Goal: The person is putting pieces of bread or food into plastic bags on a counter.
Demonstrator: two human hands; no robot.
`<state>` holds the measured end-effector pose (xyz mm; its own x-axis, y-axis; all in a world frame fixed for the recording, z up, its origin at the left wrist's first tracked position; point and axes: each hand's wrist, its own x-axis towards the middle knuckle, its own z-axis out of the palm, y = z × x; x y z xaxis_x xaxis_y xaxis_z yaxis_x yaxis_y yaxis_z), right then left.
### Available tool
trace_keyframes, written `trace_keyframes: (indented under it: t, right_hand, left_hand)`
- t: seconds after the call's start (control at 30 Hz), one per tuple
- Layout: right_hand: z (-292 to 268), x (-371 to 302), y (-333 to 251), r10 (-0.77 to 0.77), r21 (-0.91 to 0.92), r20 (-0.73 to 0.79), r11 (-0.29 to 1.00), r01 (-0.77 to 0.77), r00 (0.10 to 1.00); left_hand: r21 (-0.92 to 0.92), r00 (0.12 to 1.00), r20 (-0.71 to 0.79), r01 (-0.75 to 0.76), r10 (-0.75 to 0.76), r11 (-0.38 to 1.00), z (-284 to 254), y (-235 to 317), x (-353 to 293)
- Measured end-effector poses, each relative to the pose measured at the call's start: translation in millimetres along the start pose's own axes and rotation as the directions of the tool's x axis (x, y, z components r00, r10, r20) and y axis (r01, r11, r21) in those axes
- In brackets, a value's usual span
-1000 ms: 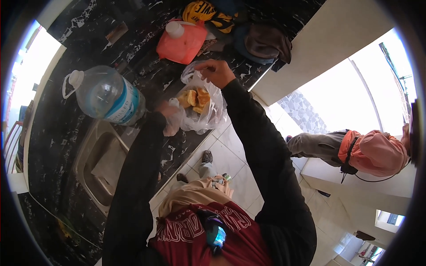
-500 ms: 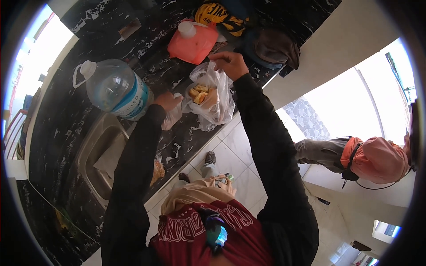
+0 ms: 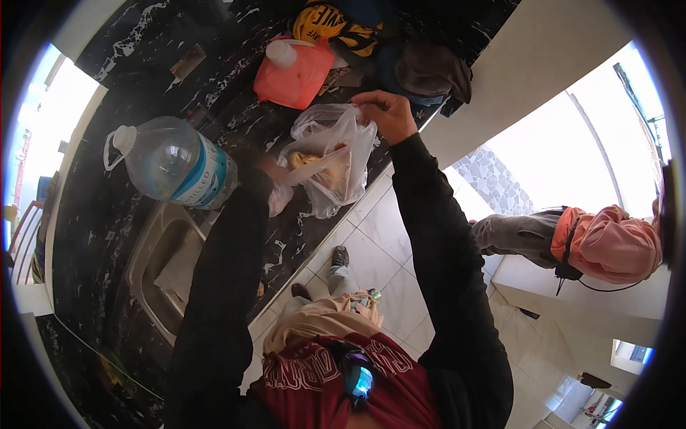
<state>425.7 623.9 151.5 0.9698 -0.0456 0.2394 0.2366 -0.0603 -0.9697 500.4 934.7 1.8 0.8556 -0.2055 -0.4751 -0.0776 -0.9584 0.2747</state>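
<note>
An open clear plastic bag [image 3: 350, 168] lies on the dark counter with pieces of bread [image 3: 306, 160] inside. My right hand [image 3: 389, 116] pinches the far right part of its rim between thumb and fingers. At the bag's left side is my left hand [image 3: 270, 170], its fingers smeared by motion. A small piece of clear plastic [image 3: 281, 198] hangs from this hand and seems held in it. Part of the bag's film lies across the bread and hides some of it.
Left of my left hand lies a large clear water bottle [image 3: 175, 161], beside a metal sink [image 3: 163, 264]. Farther back are a red container with a white cap [image 3: 294, 71], a yellow and black cloth item [image 3: 332, 28] and a dark cap [image 3: 432, 71]. Another person [image 3: 607, 243] stands at the right.
My left hand has moved right toward the bread bag, carrying the small plastic with it. Film now covers part of the bread. The right hand keeps its pinch on the bag's rim.
</note>
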Motion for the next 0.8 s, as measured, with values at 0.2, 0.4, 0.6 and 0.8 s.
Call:
trace_keyframes:
  t: [0.2, 0.4, 0.6, 0.8]
  right_hand:
    - [-30.7, 8.5, 34.9, 0.065, 0.031, -0.102, 0.998, -0.062, 0.993]
    - [-5.5, 18.8, 46.8, 0.160, -0.103, -0.060, 0.981, -0.165, 0.985]
    - [37.7, -53.8, -69.5, -0.097, -0.055, -0.293, 0.995, 0.085, 0.951]
    - [130.9, -182.3, -206.8, -0.329, 0.645, 0.760, 0.273, -0.714, 0.560]
  left_hand:
    - [-0.290, 0.982, -0.187, -0.044, -0.012, 0.956, -68.1, -2.0, -59.6]
    - [-0.252, 0.957, -0.288, -0.114, 0.038, 0.961, -57.9, -23.2, -84.3]
    - [-0.409, 0.896, -0.441, -0.149, -0.051, 0.900, -21.1, -66.6, -141.2]
    - [-0.633, 0.808, -0.570, -0.318, -0.148, 0.706, 7.6, -74.9, -194.3]
